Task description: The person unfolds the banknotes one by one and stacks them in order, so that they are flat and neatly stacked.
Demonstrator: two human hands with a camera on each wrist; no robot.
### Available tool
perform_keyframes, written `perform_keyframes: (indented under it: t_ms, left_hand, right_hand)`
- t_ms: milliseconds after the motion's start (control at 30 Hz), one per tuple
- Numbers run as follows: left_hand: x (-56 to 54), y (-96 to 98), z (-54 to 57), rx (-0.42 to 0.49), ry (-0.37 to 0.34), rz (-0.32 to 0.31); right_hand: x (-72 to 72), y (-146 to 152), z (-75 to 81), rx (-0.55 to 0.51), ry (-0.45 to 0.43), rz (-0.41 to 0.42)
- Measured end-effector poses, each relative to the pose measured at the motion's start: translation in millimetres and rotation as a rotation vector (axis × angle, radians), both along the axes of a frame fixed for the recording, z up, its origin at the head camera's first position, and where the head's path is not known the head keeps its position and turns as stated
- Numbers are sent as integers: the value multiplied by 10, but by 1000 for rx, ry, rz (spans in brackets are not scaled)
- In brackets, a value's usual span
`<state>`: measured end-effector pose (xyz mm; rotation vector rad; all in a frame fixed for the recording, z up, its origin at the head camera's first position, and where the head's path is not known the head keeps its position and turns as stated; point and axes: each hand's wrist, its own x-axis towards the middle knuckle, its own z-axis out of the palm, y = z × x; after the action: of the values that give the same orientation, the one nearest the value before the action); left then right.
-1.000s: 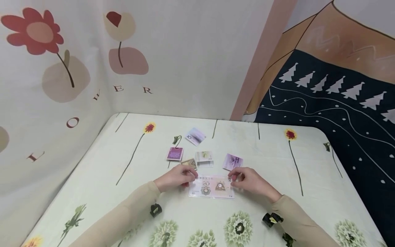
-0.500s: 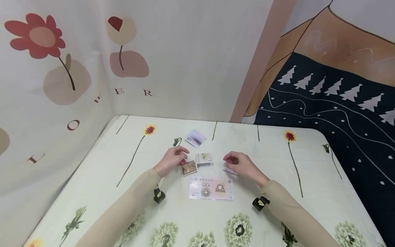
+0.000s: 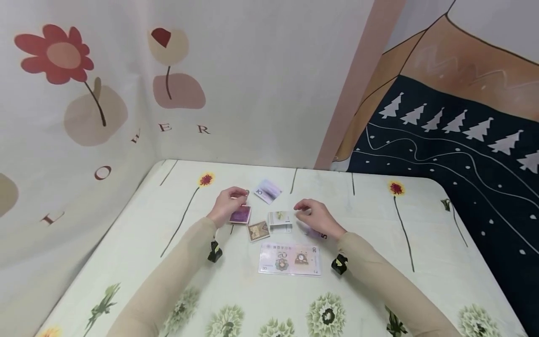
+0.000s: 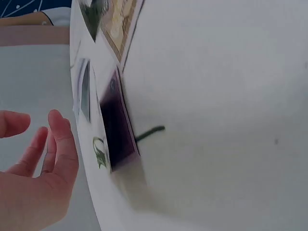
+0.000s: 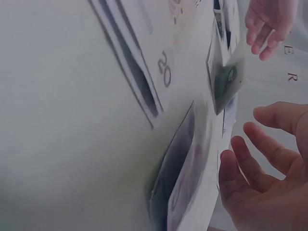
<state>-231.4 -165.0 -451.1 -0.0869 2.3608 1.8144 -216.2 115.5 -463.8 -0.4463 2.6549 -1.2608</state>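
My left hand (image 3: 229, 207) hovers just above a dark purple folded banknote (image 3: 241, 215), fingers loosely bent and holding nothing; the left wrist view shows the same hand (image 4: 43, 178) apart from that note. My right hand (image 3: 320, 217) is over a light purple folded note marked 5 (image 3: 316, 233), partly hiding it. Nothing lies between its bent fingers in the right wrist view, where the folded note (image 5: 185, 168) gapes at its fold. Between the hands sit a white-green folded note (image 3: 280, 220) and a brown one (image 3: 258, 230). Nearest the person lies a flat pinkish 20 note (image 3: 289, 260).
A purple 10 note (image 3: 268, 191) with a fold stands farther back. The flower-print tablecloth (image 3: 126, 262) covers the table. Behind it hang a pale printed curtain (image 3: 252, 93) and a dark cloth with trees (image 3: 442, 150) at the right.
Both hands have left the 20 note's edges and moved away from the person, the left to the dark purple note, the right over the 5 note. The 20 note stays flat on the table.
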Motion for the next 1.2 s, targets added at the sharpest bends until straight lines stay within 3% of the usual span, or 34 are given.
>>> perform_keyframes:
  t_ms: [467, 733, 900, 1200]
  left_hand:
    - [-228, 9, -183, -45, -15, 34]
    - [-326, 98, -174, -28, -25, 54]
    - [-366, 172, -160, -28, -42, 23]
    - [-432, 211, -178, -40, -79, 27]
  right_hand:
    - [-290, -337, -102, 30, 90, 21]
    - [-440, -448, -76, 28, 103, 41]
    - [-527, -469, -116, 107, 80, 63]
    - [-553, -477, -168, 136, 60, 53]
